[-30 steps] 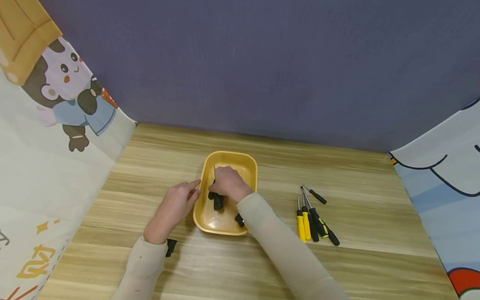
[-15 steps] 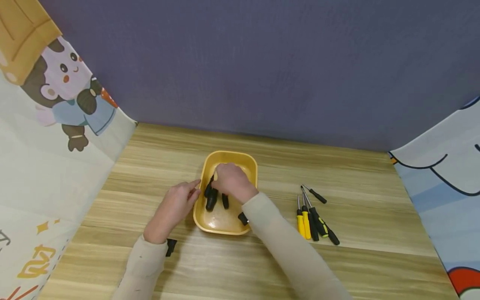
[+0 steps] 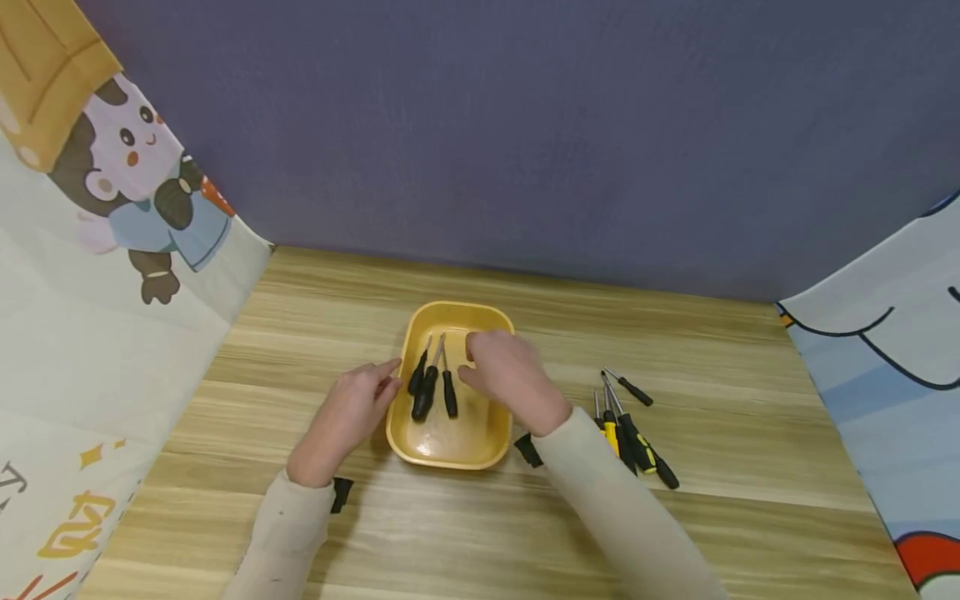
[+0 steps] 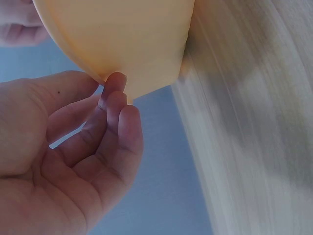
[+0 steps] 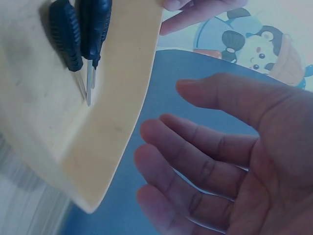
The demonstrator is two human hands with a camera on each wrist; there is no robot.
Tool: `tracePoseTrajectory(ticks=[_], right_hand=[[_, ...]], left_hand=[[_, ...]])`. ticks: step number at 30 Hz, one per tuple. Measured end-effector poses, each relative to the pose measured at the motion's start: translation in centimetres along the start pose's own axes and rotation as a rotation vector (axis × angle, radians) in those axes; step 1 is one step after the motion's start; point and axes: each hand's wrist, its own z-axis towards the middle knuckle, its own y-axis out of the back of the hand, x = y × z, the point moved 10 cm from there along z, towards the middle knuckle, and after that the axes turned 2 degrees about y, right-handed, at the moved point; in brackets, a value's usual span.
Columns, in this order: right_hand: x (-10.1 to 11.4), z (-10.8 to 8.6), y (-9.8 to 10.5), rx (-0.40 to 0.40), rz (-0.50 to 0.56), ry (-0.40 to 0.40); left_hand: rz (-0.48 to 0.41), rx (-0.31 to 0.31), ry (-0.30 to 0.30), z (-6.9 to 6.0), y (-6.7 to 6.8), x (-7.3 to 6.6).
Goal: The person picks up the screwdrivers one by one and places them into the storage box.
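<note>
A yellow plastic tray (image 3: 450, 450) holds three black-handled screwdrivers, shafts pointing away: a short one (image 3: 417, 377), a thicker one (image 3: 424, 395) and a slim one (image 3: 449, 393). At the tray's left side, my left hand (image 3: 348, 417) pinches the rim between thumb and fingers, seen also in the left wrist view, where the tray wall (image 4: 132, 44) shows. My right hand (image 3: 517, 379) is over the tray's right side with nothing in it. In the right wrist view its fingers (image 5: 186, 166) are apart and loosely bent, beside the tray's edge.
Several screwdrivers lie on the wooden table to the right: yellow-handled ones (image 3: 611, 433), a black-and-yellow one (image 3: 637, 446), and a small black one (image 3: 636, 392) set a little apart. A dark partition (image 3: 525, 150) stands behind the table. Printed cloth hangs at both sides.
My right hand has let go of the screwdrivers in the tray and moved right, uncovering all three. They now lie more spread out. The left hand stays at the rim.
</note>
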Motion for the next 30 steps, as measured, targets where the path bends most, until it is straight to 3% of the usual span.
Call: tracePoseTrajectory(ticks=[9,15,26,30], right_hand=[[-2.4,-4.0,0.9,-0.047,0.020,-0.059],[-4.8,-6.8,1.6,-0.131,0.038,-0.086],[-10.5,-11.2,0.2,-0.186,0.051,-0.125],[-12.9,-12.7,-0.6,-0.153,0.084,-0.174]], left_hand=[[0.000,-0.009,-0.005,0.0,0.1,0.0],[-0.002,-0.004,-0.001,-0.2,0.1,0.0],[0.003,-0.009,0.001,-0.1,0.2,0.1],[0.003,-0.009,-0.005,-0.1,0.2,0.0]])
